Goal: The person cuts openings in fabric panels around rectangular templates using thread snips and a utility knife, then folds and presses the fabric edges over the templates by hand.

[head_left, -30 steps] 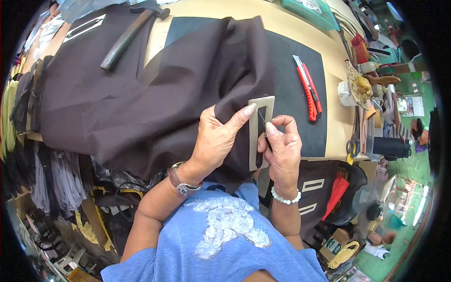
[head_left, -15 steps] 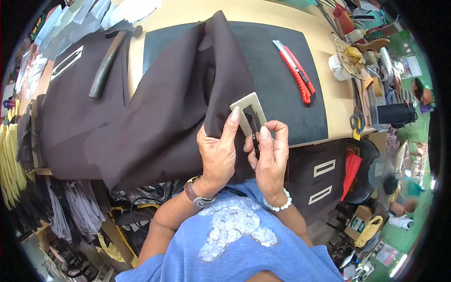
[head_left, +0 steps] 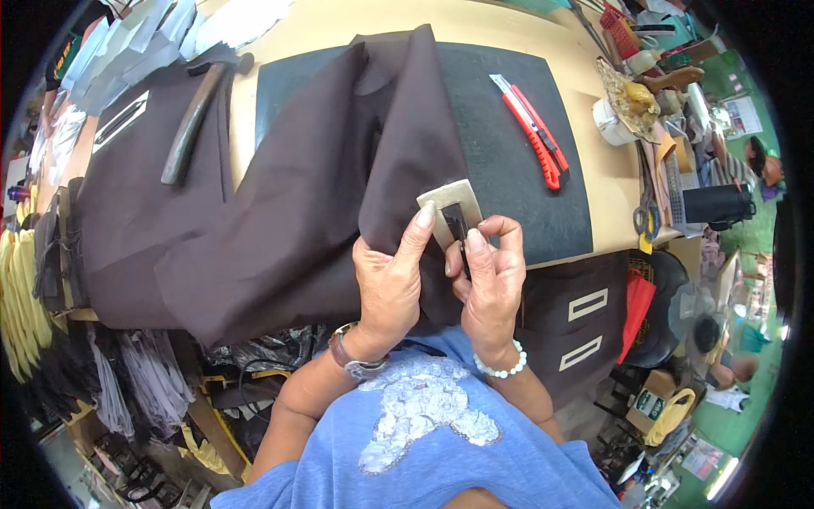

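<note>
A large dark brown fabric piece (head_left: 280, 229) lies draped and folded over the table, its near end raised in my hands. On that end is a beige rectangular frame (head_left: 466, 195) with a slot in the middle. My left hand (head_left: 390, 284) is closed on the fabric, thumb pressed on the frame's left corner. My right hand (head_left: 492, 284) pinches a narrow dark piece (head_left: 456, 222) at the slot, fingertips close to the frame's right edge. Whether that piece is cloth or a small tool, I cannot tell.
A red box cutter (head_left: 536, 140), blade out, lies on the black cutting mat (head_left: 500, 76). On the left, a hammer (head_left: 197, 127) rests on brown fabric. Scissors (head_left: 646, 216) and a white tub (head_left: 612, 121) stand right. A brown panel with two beige frames (head_left: 587, 304) hangs below the edge.
The frame has tilted and dropped slightly, and its slot now looks more covered by dark material. The raised fabric fold has shifted right. Both hands keep their grip.
</note>
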A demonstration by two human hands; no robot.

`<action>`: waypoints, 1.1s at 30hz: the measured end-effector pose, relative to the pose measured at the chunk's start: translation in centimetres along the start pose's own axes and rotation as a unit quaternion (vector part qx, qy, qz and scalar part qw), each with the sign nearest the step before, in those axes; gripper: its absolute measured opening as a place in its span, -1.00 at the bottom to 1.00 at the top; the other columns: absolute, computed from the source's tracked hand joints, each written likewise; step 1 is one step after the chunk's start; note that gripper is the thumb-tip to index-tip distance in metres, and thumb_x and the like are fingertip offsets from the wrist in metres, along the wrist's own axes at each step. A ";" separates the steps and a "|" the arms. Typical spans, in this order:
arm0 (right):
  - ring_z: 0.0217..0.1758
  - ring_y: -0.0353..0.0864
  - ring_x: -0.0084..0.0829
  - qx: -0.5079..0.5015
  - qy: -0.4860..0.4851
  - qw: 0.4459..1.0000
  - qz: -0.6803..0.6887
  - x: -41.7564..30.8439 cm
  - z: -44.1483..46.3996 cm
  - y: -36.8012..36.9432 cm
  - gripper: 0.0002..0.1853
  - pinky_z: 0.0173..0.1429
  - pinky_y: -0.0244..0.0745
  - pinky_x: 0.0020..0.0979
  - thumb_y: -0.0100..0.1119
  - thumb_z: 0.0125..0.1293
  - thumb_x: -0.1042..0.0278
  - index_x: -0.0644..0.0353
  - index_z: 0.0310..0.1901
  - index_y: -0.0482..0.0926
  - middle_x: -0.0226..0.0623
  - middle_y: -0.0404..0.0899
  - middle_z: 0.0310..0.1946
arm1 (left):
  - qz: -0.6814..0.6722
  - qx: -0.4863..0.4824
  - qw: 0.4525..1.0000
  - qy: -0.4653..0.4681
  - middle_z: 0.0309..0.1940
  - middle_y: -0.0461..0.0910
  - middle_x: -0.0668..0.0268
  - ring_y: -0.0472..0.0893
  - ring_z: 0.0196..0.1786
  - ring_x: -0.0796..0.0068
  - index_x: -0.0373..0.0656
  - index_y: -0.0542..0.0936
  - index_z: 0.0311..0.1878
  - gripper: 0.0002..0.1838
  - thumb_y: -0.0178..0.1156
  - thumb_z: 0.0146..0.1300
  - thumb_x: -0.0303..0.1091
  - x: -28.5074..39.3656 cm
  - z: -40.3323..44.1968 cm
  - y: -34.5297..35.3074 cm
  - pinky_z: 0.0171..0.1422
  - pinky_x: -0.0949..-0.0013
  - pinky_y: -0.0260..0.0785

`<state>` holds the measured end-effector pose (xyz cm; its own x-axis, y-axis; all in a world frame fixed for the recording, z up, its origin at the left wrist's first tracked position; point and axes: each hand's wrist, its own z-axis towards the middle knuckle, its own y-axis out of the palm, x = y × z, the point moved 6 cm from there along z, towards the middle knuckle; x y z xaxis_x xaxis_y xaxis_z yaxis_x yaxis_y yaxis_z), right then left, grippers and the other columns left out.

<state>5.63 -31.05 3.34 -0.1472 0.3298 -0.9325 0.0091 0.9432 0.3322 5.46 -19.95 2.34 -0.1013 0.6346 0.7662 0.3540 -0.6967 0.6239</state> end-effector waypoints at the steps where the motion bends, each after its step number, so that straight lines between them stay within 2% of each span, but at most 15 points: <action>1: -0.65 0.18 -0.80 0.000 0.001 1.000 -0.002 0.0 0.0 -0.1 -0.78 -0.60 0.01 -0.71 0.02 0.40 0.32 0.15 -0.09 0.20 -0.41 0.41 -0.60 | -0.010 -0.005 1.000 -0.004 -0.25 0.61 0.39 0.53 -0.26 0.71 -0.24 0.58 -0.11 -0.83 0.18 0.29 -0.39 0.0 0.1 0.1 -0.17 0.57 0.36; 11: -0.61 0.22 -0.78 -0.022 0.074 0.997 -0.010 -0.4 0.1 -0.8 -0.81 -0.56 0.06 -0.70 0.02 0.40 0.35 0.17 -0.12 0.23 -0.45 0.40 -0.62 | 0.010 -0.001 1.000 -0.021 -0.17 0.61 0.36 0.54 -0.15 0.65 -0.26 0.57 -0.05 -0.79 0.18 0.29 -0.40 -0.3 0.5 -0.2 -0.02 0.52 0.37; 12: -0.59 0.27 -0.76 -0.024 0.071 0.996 -0.051 -0.8 0.2 -1.5 -0.82 -0.52 0.14 -0.68 0.01 0.39 0.38 0.19 -0.10 0.25 -0.46 0.41 -0.62 | 0.012 0.005 1.000 -0.021 -0.17 0.61 0.36 0.54 -0.14 0.64 -0.26 0.56 -0.04 -0.78 0.18 0.29 -0.40 -0.2 0.5 -0.2 -0.01 0.51 0.37; 14: -0.56 0.34 -0.73 -0.001 -0.065 0.978 -0.200 -2.9 1.4 -2.3 -0.81 -0.47 0.24 -0.65 0.01 0.38 0.41 0.25 -0.06 0.29 -0.45 0.43 -0.61 | 0.008 0.004 1.000 -0.021 -0.15 0.60 0.35 0.54 -0.12 0.63 -0.26 0.56 -0.03 -0.77 0.17 0.29 -0.40 -0.2 0.7 -0.2 0.02 0.50 0.37; 15: -0.50 0.40 -0.72 0.024 -0.117 0.949 -0.291 -4.2 2.3 -2.7 -0.81 -0.41 0.31 -0.63 0.02 0.37 0.42 0.28 -0.06 0.34 -0.43 0.45 -0.60 | 0.003 -0.003 1.000 -0.022 -0.14 0.60 0.34 0.54 -0.11 0.63 -0.26 0.55 -0.03 -0.77 0.17 0.29 -0.40 -0.1 0.8 -0.1 0.03 0.49 0.37; 16: -0.53 0.47 -0.57 0.049 -0.196 0.910 -0.361 -5.3 3.4 -2.5 -0.83 -0.43 0.36 -0.53 0.05 0.35 0.42 0.31 -0.11 0.41 -0.30 0.51 -0.55 | -0.002 -0.010 1.000 -0.022 -0.12 0.60 0.33 0.54 -0.10 0.62 -0.26 0.55 -0.02 -0.77 0.17 0.29 -0.40 -0.1 0.8 0.0 0.05 0.49 0.37; 18: -0.39 0.55 -0.32 0.044 -0.371 0.778 -0.505 -6.0 5.9 -1.5 -0.84 -0.30 0.43 -0.39 0.13 0.28 0.41 0.30 -0.18 0.49 -0.21 0.54 -0.41 | -0.004 -0.013 0.999 -0.042 -0.10 0.59 0.32 0.55 -0.08 0.61 -0.26 0.54 0.00 -0.76 0.17 0.29 -0.40 -0.4 0.9 -0.3 0.07 0.48 0.36; 21: -0.16 0.52 -0.16 -0.007 -0.396 0.635 -0.663 -4.2 9.1 -0.4 -0.82 -0.11 0.42 -0.29 0.19 0.18 0.38 0.27 -0.23 0.54 -0.18 0.53 -0.27 | -0.011 0.011 0.999 -0.050 -0.08 0.59 0.30 0.55 -0.06 0.59 -0.27 0.53 0.02 -0.74 0.16 0.29 -0.41 -0.4 1.0 -0.4 0.11 0.46 0.36; 22: -0.03 0.47 -0.19 -0.028 -0.342 0.640 -0.687 -3.4 9.8 -0.3 -0.82 0.01 0.37 -0.27 0.21 0.13 0.39 0.25 -0.24 0.56 -0.20 0.50 -0.23 | -0.017 0.020 0.999 -0.044 -0.08 0.59 0.30 0.55 -0.05 0.58 -0.27 0.52 0.03 -0.73 0.16 0.29 -0.41 -0.3 1.3 -0.3 0.12 0.45 0.36; 24: -0.04 0.48 -0.17 -0.047 -0.417 0.648 -0.636 -4.6 9.2 0.2 -0.81 0.03 0.37 -0.27 0.25 0.09 0.41 0.24 -0.24 0.56 -0.19 0.50 -0.21 | -0.043 0.001 0.996 -0.080 -0.06 0.58 0.30 0.56 -0.05 0.56 -0.29 0.51 0.04 -0.73 0.14 0.30 -0.42 -0.8 1.4 -0.7 0.14 0.43 0.37; 27: 0.02 0.46 -0.18 -0.149 -0.416 0.713 -0.544 -8.2 6.5 1.5 -0.75 0.08 0.36 -0.26 0.28 0.01 0.41 0.21 -0.23 0.57 -0.19 0.50 -0.14 | -0.054 -0.014 0.994 -0.095 -0.04 0.57 0.29 0.56 -0.04 0.56 -0.29 0.51 0.04 -0.73 0.13 0.31 -0.43 -0.9 1.6 -0.7 0.12 0.44 0.38; 28: 0.07 0.45 -0.19 -0.201 -0.405 0.717 -0.532 -8.5 5.6 1.8 -0.70 0.12 0.34 -0.26 0.30 -0.05 0.41 0.16 -0.19 0.58 -0.23 0.50 -0.08 | -0.057 -0.022 0.994 -0.095 -0.04 0.57 0.28 0.56 -0.04 0.56 -0.29 0.51 0.04 -0.74 0.12 0.32 -0.42 -0.7 1.5 -0.4 0.11 0.45 0.39; 30: 0.09 0.44 -0.22 -0.245 -0.404 0.688 -0.551 -8.4 4.1 2.6 -0.68 0.13 0.34 -0.23 0.31 -0.07 0.40 0.11 -0.18 0.59 -0.28 0.51 -0.06 | -0.054 -0.028 0.993 -0.098 -0.04 0.57 0.28 0.56 -0.03 0.57 -0.28 0.51 0.04 -0.74 0.11 0.33 -0.42 -0.6 1.3 -0.3 0.09 0.46 0.40; 33: 0.09 0.44 -0.28 -0.250 -0.441 0.650 -0.566 -6.9 3.8 2.7 -0.69 0.16 0.34 -0.23 0.30 -0.06 0.38 0.07 -0.18 0.61 -0.36 0.51 -0.05 | -0.041 -0.026 0.995 -0.086 -0.06 0.58 0.29 0.55 -0.04 0.58 -0.27 0.52 0.03 -0.75 0.10 0.34 -0.41 -0.6 1.4 -0.4 0.06 0.47 0.40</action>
<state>10.46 -30.63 10.10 0.8475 -0.4606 -0.2639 0.0338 0.5430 -0.8391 6.66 -19.62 1.38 0.0352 0.7346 0.6776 0.3026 -0.6541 0.6933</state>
